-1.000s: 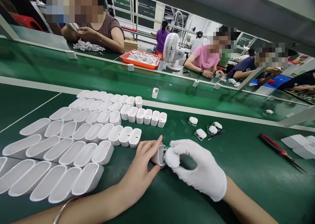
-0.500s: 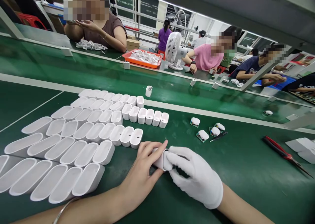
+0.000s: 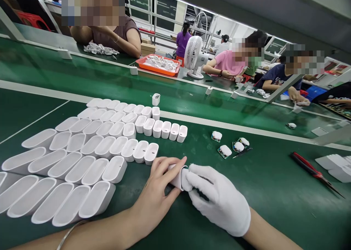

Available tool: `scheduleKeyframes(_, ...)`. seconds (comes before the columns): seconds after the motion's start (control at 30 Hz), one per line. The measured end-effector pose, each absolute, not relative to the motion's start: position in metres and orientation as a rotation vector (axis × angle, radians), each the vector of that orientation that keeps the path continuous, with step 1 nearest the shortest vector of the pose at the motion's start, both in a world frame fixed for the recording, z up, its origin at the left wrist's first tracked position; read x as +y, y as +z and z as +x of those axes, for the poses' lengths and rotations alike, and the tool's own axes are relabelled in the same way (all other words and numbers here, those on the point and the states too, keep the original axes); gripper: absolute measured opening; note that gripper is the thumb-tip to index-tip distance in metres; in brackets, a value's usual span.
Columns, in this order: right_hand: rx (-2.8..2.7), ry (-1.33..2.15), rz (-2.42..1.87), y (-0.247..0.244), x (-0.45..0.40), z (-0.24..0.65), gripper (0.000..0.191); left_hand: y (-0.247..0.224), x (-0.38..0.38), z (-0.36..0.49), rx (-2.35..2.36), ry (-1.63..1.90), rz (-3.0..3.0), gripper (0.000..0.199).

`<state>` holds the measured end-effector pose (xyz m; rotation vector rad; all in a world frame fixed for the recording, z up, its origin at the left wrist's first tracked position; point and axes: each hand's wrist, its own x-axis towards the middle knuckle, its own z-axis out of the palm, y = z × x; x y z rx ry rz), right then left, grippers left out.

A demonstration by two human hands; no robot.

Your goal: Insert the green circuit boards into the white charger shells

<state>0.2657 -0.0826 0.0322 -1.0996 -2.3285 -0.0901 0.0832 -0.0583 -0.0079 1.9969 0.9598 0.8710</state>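
My bare left hand (image 3: 159, 191) is closed around a white plastic casing (image 3: 175, 176), tilted on its side just above the green bench. At the casing's mouth sits a rounded whitish piece (image 3: 186, 182), partly inside. My right hand (image 3: 219, 198), in a white glove, closes its fingertips on that piece; the fingers hide much of it. To the left stand several rows of open white casings (image 3: 93, 198), mouths up. Beyond my right hand lie several small circuit boards topped with white lumps (image 3: 225, 151), with a dark slim tool (image 3: 242, 153) beside them.
Red-handled pliers (image 3: 307, 165) lie at the right, near stacked white parts (image 3: 334, 167). Behind the bench edge runs a green belt (image 3: 181, 92) carrying a casing (image 3: 156, 99) and small white pieces. Across it are co-workers, a fan (image 3: 193, 56) and an orange tray (image 3: 139, 64).
Pieces on the belt have shifted left. My hands keep nearly the same pose on the casing and the whitish piece. Co-workers across the belt have moved their hands.
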Motion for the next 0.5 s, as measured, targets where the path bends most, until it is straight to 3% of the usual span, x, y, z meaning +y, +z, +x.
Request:
scheduleKeyframes(0.07, -2.344, -0.078, -1.117, 0.036, -0.084, 0.269, 0.027, -0.008, -0.059, 0.083, 0.954, 0.861, 1.987, 0.076)
scheduleKeyframes(0.23, -2.089, -0.086, -0.983, 0.045, -0.090, 0.287, 0.057, -0.006, -0.058, 0.085, 0.960, 0.849, 1.870, 0.068)
scheduleKeyframes(0.5, -2.468, -0.068, -1.020, 0.039, -0.081, 0.264, 0.033, -0.009, -0.057, 0.084, 0.926, 0.950, 1.761, 0.061)
